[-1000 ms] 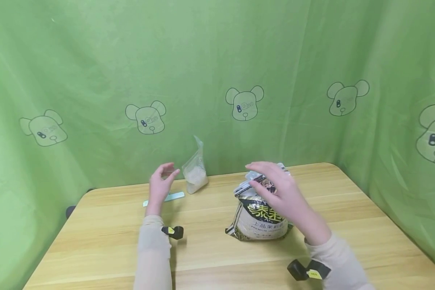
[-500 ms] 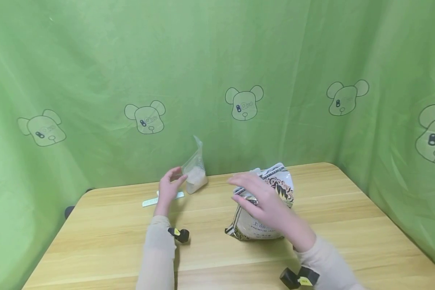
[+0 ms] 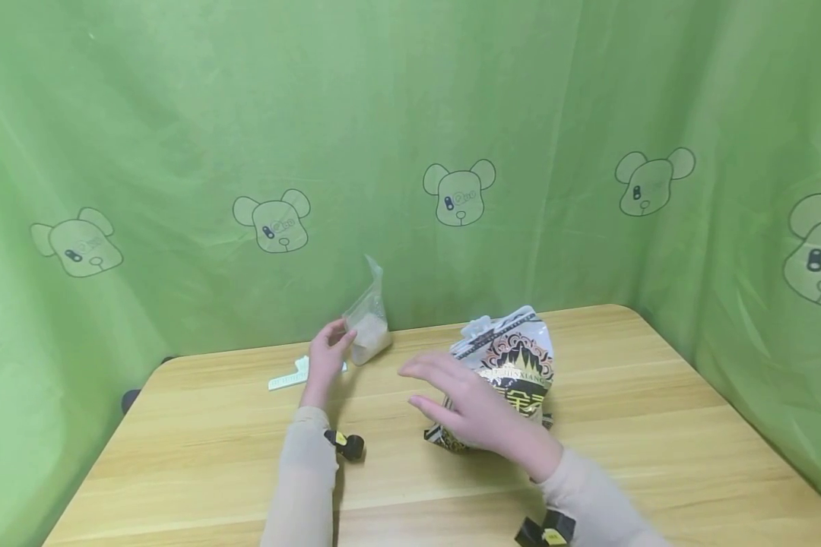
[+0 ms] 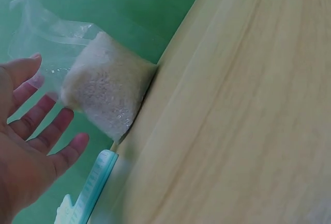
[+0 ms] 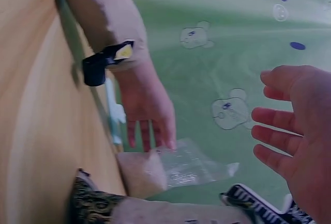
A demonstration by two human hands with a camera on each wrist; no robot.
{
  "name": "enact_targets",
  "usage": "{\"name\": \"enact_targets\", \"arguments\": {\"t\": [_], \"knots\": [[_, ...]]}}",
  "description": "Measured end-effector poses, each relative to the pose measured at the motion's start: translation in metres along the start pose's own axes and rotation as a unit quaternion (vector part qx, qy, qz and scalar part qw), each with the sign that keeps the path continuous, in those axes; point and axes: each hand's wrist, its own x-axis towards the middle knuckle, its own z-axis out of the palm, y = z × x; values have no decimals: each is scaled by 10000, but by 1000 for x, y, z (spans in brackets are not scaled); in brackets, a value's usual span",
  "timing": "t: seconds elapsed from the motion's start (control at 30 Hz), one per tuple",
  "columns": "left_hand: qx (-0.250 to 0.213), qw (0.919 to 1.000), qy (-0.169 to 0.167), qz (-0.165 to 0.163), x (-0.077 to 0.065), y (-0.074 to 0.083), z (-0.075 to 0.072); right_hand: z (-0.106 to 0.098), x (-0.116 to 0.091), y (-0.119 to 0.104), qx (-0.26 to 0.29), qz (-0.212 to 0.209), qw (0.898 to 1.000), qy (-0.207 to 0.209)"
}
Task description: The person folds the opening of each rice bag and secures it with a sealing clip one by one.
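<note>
A clear plastic bag of rice (image 3: 371, 334) stands at the table's back edge, its loose top pointing up. My left hand (image 3: 327, 355) is just left of it, thumb and fingers apart; in the left wrist view the fingertips (image 4: 64, 114) are at the bag's side, and I cannot tell whether they touch it. A larger printed rice package (image 3: 520, 353) stands to the right, its top folded over. In front of it my right hand (image 3: 472, 403) is held in the air, thumb and fingers apart, holding nothing. It hides part of the package's front.
Behind my left hand lies a pale blue bag clip (image 3: 289, 380), partly covered by it. A similar pale piece (image 3: 476, 327) shows at the large package's top. Beneath everything is a wooden table (image 3: 643, 425), with a green curtain (image 3: 356, 137) around its back and sides.
My left hand has moved right to the small bag's side. The right hand has moved left and a little down across the large package, uncovering more of its printed front.
</note>
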Motion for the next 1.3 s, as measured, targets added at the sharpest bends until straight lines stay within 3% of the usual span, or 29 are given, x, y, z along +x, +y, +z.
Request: {"name": "enact_targets", "arguments": {"t": [0.17, 0.43, 0.67, 1.03, 1.3], "knots": [[23, 10000, -3, 38, 2, -2, 3, 12, -2, 2, -38, 197, 9991, -383], [230, 9989, 337, 216, 5, -11, 6, 30, -2, 2, 90, 831, 9886, -1254], [68, 9990, 338, 274, 4, -11, 6, 45, 1, 2, 82, 1415, 9796, -1423], [40, 9993, 256, 278, 3, -15, 3, 79, 20, 2, 283, 2164, 9725, -810], [-54, 9996, 131, 234, 5, -17, -1, 91, 42, 2, 824, 2402, 9669, 267]]}}
